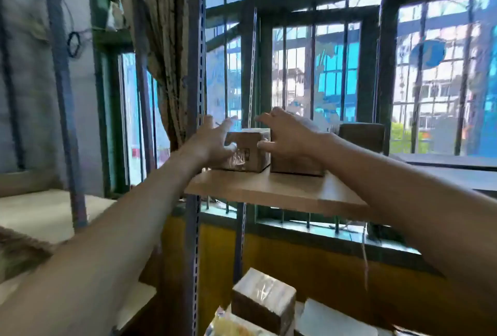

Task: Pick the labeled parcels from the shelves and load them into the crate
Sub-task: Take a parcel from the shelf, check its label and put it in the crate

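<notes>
A small brown cardboard parcel with shiny tape stands on a wooden shelf board in front of the barred window. My left hand is at its left side with fingers spread, and its thumb lies by the front face. My right hand is at the parcel's right side, fingers spread, in front of a second brown parcel. Neither hand closes round the parcel. A third brown box stands further right on the shelf. No crate is in view.
A perforated metal shelf upright rises just left of the parcel, with a curtain behind it. Below the shelf lies a taped brown parcel among other packets. A lower surface is at the left.
</notes>
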`<state>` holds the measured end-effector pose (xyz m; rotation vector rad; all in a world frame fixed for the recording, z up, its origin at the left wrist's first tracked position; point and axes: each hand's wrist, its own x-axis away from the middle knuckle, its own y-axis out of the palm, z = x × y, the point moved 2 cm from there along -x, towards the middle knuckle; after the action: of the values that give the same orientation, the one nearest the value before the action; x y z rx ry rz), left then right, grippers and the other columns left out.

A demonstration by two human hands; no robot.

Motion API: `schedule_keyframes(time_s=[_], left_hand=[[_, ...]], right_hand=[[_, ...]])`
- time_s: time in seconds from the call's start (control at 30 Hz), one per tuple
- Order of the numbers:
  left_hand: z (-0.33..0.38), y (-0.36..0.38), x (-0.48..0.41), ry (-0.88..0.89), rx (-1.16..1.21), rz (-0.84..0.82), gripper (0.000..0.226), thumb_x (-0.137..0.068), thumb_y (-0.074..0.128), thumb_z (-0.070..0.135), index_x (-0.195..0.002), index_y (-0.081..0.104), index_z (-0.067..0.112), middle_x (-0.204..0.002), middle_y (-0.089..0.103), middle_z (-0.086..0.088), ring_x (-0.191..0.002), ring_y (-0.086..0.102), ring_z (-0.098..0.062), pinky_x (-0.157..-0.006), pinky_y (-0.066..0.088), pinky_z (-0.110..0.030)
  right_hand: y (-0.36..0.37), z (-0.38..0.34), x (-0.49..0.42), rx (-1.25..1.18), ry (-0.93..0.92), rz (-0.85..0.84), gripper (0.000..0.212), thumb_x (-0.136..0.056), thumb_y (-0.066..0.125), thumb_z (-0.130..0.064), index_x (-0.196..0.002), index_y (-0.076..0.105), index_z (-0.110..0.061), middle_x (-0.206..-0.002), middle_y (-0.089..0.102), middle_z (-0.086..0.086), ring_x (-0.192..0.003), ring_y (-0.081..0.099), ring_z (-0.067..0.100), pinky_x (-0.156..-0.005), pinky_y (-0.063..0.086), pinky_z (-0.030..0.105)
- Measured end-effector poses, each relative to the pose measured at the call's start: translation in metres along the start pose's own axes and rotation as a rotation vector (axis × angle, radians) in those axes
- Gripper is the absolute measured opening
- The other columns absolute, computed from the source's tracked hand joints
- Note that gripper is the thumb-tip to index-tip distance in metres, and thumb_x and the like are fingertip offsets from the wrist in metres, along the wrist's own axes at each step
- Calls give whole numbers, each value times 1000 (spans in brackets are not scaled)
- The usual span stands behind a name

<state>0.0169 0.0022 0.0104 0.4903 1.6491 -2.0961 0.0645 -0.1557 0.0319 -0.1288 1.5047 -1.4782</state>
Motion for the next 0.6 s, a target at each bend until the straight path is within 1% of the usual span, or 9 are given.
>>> schedule_keyframes(time_s=[0.07, 0.17, 0.27, 0.33, 0.4, 0.43, 0.47, 0.53, 0.6], left_hand=[[-16, 14, -18, -51, 14, -49, 70, -91, 51, 32, -147, 9, 32, -155, -4, -19, -142, 11, -35, -112, 22, -41], [-24, 41, -40, -87, -29, -84, 74, -90, 50, 41, -146, 2, 34, -154, -10, -18, -142, 0, -37, -111, 21, -48], [-21, 52, -55, -61, -58, 9, 82, -86, 50, 52, -146, -3, 34, -153, -13, -19, -140, -5, -40, -108, 24, -50], [-26, 56, -59, -28, -38, 75, 90, -81, 52, 59, -146, -4, 32, -153, -13, -19, -141, -3, -39, -110, 22, -48], [-35, 57, -64, 0, 61, 108, 100, -73, 58, 64, -146, -3, 34, -154, -13, -16, -142, -3, -34, -112, 19, -46], [-38, 58, -66, -15, 152, 83, 105, -69, 61, 65, -145, -5, 36, -154, -9, -16, -143, 0, -33, -111, 20, -45], [-41, 61, -69, -37, 264, 46, 110, -65, 65, 65, -144, -7, 39, -154, 0, -18, -142, 11, -32, -110, 24, -43], [-43, 68, -75, -41, 434, 15, 113, -63, 70, 61, -144, -6, 41, -147, 33, -16, -129, 40, -30, -98, 38, -34], [-43, 70, -77, 6, 441, 76, 105, -63, 71, 61, -143, 8, 36, -132, 54, -9, -115, 54, -27, -86, 42, -28]], right_hand=[[10, 1, -21, 81, -8, -27, 63, -87, 53, -46, -141, 31, -23, -138, 38, 10, -123, 45, 30, -92, 43, 38], [26, 3, -45, 177, 5, -77, 56, -88, 48, -49, -139, 35, -27, -135, 43, 8, -121, 48, 29, -89, 42, 37], [32, 7, -61, 216, 4, -53, 43, -89, 45, -52, -120, 52, -23, -120, 59, 7, -108, 57, 27, -84, 42, 35], [37, 12, -62, 255, -9, -55, 40, -89, 45, -52, -113, 56, -21, -112, 63, 5, -103, 59, 25, -85, 41, 35], [41, 19, -59, 237, 6, -17, 41, -89, 45, -51, -111, 57, -19, -110, 63, 4, -101, 58, 24, -88, 39, 35], [43, 22, -57, 212, 16, 14, 40, -89, 46, -50, -109, 57, -18, -110, 63, 5, -102, 58, 24, -89, 39, 36], [44, 24, -53, 175, 26, 41, 39, -89, 47, -49, -109, 57, -17, -110, 62, 5, -102, 57, 23, -89, 39, 36], [47, 26, -48, 61, 40, 53, 38, -89, 50, -45, -112, 56, -16, -111, 60, 5, -101, 55, 22, -85, 41, 34], [46, 30, -45, -17, 41, 1, 41, -87, 53, -44, -117, 52, -16, -113, 56, 6, -103, 53, 22, -84, 41, 32]])
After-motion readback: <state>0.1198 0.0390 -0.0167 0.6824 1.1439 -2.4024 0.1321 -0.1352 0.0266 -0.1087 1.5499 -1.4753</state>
